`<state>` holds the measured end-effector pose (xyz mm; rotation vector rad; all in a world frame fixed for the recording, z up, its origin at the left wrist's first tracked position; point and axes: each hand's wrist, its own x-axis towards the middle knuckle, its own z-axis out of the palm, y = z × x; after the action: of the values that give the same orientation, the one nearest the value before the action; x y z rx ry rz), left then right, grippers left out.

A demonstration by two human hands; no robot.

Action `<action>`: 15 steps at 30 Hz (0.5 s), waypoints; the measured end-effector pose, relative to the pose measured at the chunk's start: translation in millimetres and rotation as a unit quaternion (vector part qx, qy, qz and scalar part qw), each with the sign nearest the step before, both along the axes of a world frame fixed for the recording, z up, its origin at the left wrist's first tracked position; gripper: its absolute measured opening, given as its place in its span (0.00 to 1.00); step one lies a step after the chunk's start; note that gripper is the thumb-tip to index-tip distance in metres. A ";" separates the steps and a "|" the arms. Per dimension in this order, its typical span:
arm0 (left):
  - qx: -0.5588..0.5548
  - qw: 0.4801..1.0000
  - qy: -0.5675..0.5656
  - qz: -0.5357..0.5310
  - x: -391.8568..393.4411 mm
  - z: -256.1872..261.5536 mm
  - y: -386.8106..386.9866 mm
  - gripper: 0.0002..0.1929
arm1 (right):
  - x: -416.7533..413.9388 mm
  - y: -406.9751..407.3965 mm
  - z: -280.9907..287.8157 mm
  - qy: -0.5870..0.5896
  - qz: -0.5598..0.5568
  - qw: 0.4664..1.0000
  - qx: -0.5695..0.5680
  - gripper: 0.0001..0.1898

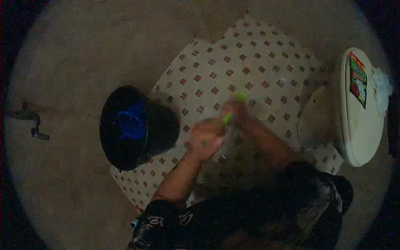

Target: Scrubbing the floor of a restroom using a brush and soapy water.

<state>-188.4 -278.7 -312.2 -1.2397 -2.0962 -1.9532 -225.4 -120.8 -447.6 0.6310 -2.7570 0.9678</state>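
Observation:
My left hand (pixel 206 139) is closed around a slim handle, blurred by motion, above the patterned tile floor (pixel 206 67). Farther up and to the right, my right hand (pixel 236 109) also grips it. A bright yellow-green part (pixel 227 118) shows between the two hands, and another patch of that colour lies just beyond my right hand. The tool looks like a brush or mop handle, but blur and dim light leave its kind and its far end unclear.
On the left stands a black bucket (pixel 107 134) with a blue plastic item (pixel 132 123) inside. A toilet with a closed lid (pixel 364 137) is at the right, bearing a colourful packet (pixel 358 79) and whitish crumpled material (pixel 381 87). A tap (pixel 34 120) projects at the far left.

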 end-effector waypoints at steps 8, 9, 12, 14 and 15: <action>0.199 0.955 -0.216 0.033 -12.3 10.9 1.4 0.17 | -17.1 14.6 -18.2 -0.102 0.053 0.952 -0.284 0.18; 0.211 0.962 -0.166 -0.055 -9.9 18.3 -6.6 0.18 | -9.8 9.2 -20.1 -0.074 0.076 0.990 -0.094 0.18; 0.081 0.981 -0.016 -0.175 -5.7 17.1 0.3 0.17 | -1.0 16.9 -22.8 0.004 0.055 0.994 -0.099 0.17; -0.013 0.992 0.065 -0.111 -5.5 -1.8 28.8 0.15 | -9.5 39.1 -23.2 0.065 0.017 0.997 -0.048 0.17; -0.029 0.992 0.107 -0.054 -6.7 -10.9 41.0 0.14 | -16.4 50.6 -23.5 0.081 0.009 0.996 -0.025 0.17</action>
<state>-195.1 -237.7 -323.0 -1.5272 -2.0329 -1.7176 -241.8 -70.3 -471.1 0.6940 -2.5816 0.9425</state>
